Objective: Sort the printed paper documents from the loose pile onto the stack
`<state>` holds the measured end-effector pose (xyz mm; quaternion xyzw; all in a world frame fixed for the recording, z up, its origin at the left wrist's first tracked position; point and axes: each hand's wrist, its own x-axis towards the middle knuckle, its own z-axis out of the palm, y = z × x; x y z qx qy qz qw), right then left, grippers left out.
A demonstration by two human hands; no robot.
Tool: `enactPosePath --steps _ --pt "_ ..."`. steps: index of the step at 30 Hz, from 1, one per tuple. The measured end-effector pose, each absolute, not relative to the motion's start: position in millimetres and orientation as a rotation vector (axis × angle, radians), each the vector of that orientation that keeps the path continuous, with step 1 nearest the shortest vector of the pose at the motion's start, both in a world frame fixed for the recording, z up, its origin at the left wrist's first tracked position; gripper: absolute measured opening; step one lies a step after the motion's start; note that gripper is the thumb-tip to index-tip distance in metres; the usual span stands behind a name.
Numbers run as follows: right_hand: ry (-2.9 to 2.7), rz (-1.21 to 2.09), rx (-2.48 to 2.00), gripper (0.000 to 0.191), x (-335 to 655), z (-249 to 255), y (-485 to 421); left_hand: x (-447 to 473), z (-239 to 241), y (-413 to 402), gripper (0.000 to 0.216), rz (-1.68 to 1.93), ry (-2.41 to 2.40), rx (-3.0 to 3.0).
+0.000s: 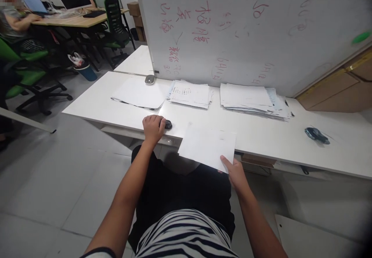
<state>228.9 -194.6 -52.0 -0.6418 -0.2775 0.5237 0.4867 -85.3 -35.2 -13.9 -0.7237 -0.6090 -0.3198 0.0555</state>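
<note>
My left hand (153, 128) is closed over a small black object (167, 124) at the near edge of the white table (255, 134); only its right end shows, and it looks like a stapler. My right hand (236, 171) pinches the near corner of a blank white sheet (207, 145) that lies half on the table and hangs over its front edge. Three paper piles lie along the back of the table: loose sheets at the left (139, 94), a printed stack in the middle (190, 94), a thicker stack at the right (252, 100).
A whiteboard (247, 29) with red writing stands behind the table. A grey oval object (149, 79) sits by its foot, a dark blue object (316, 135) at the table's right. Another person works at a desk (72, 19) far left, among green chairs (116, 21).
</note>
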Motion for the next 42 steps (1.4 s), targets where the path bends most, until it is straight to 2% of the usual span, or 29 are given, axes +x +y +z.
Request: enactPosePath --steps 5,14,22,26,34,42 --pt "-0.62 1.315 -1.495 0.037 217 -45 -194 -83 -30 -27 0.038 -0.993 -1.909 -2.073" --pt "-0.696 1.456 -1.499 0.041 186 -31 -187 -86 -24 -27 0.049 -1.088 -1.968 -2.131" --pt "-0.794 1.404 -1.555 0.049 183 -37 -187 -86 -24 -27 0.053 -1.07 -1.953 -2.131" --pt "-0.844 1.39 -1.527 0.052 181 -37 -182 -87 -24 -27 0.05 -1.063 -1.949 -2.149" --pt "-0.895 1.351 -1.491 0.048 179 -38 -178 -83 -21 -31 0.034 -1.048 -1.966 -2.15" --pt "-0.903 1.335 -1.499 0.051 180 -42 -179 -81 -18 -32 0.031 -1.068 -1.998 -2.161"
